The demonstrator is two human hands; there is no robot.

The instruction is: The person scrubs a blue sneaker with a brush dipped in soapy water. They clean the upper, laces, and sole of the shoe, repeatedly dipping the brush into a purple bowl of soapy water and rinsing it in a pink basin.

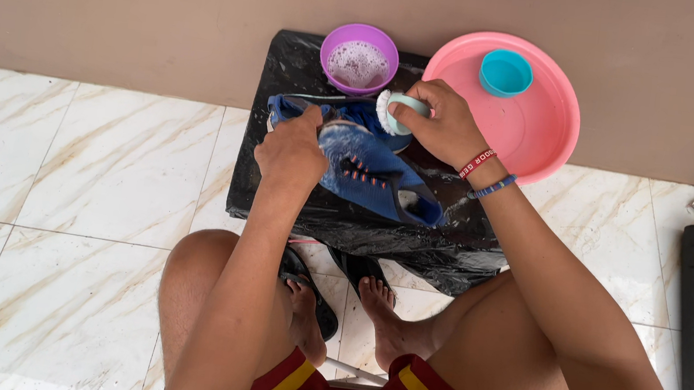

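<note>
Head view: looked straight down on a person squatting on a marbled tile floor (75,179), facing a brown wall (124,0).
Work surface: a black plastic sheet (294,197) lay spread on the tiles against the wall.
Shoe: a blue shoe (372,172) with orange lace loops lay on its side near the middle of the sheet, opening toward the person's right, toe end under the left hand.
Left hand: the left hand (291,151) was closed over the toe end, fingers curled down and pressing the shoe to the sheet.
Right hand: the right hand (443,127) was clamped around a pale green scrub brush (399,113), white bristles turned toward the shoe's upper edge and touching or just off it; I could not tell which.
Wrist: red and blue bands (482,172) sat on the right wrist.
Purple bowl: a small purple bowl (359,57) of foamy liquid stood at the sheet's far edge, just beyond the shoe.
Pink basin: a wide pink basin (540,131) stood right of the bowl, with a teal cup (506,72) inside it.
Feet: bare feet rested on black sandals (327,285) at the sheet's near edge.
Handling, judged: the shoe looked light, its fabric upper soft and yielding, probably wet and somewhat slippery.
Hold, judged: the firmer sole edge or toe gave the surest purchase; the collar would fold under pressure.
</note>
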